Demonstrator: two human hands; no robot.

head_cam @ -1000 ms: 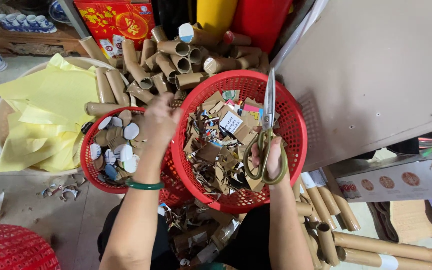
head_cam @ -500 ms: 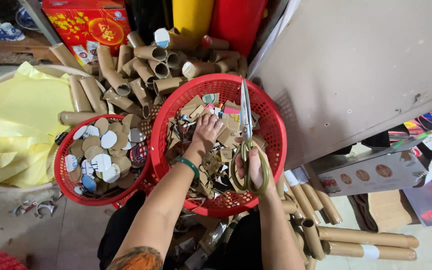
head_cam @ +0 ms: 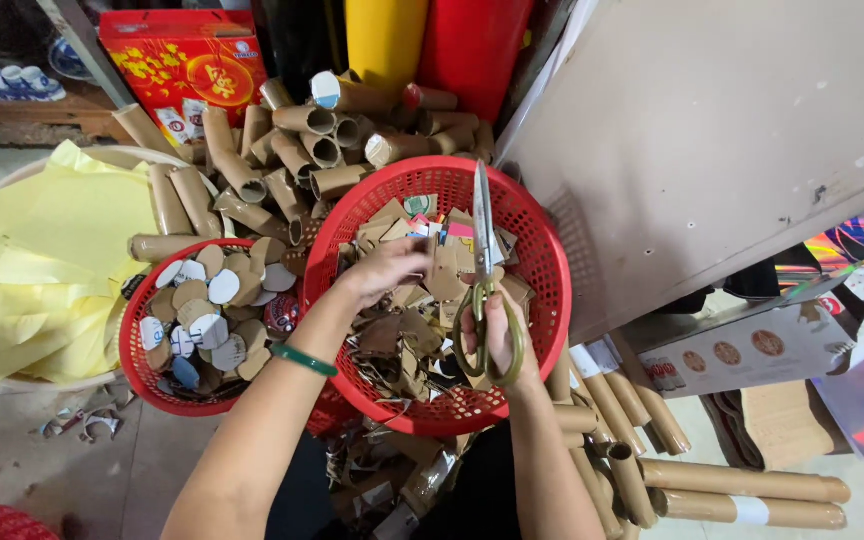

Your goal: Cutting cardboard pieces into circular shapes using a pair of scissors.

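Observation:
My right hand (head_cam: 497, 335) grips a pair of scissors (head_cam: 483, 270) by its yellow-green handles, the shut blades pointing away from me over the large red basket (head_cam: 542, 300). That basket is full of cardboard scraps (head_cam: 407, 335). My left hand (head_cam: 384, 270), with a green bangle (head_cam: 304, 360) on the wrist, reaches into the scraps with its fingers curled on the pieces; what it holds is hidden.
A smaller red basket (head_cam: 137, 365) of round cardboard discs sits to the left. Behind both lies a heap of cardboard tubes (head_cam: 302, 140). Yellow paper sheets (head_cam: 42, 270) fill a pale basin at left. A tilted grey board (head_cam: 712, 140) stands at right, long tubes (head_cam: 742, 480) below it.
My left hand moved from the small basket's rim across into the large basket's scraps. The view shifted left and down. The scissors stayed in my right hand.

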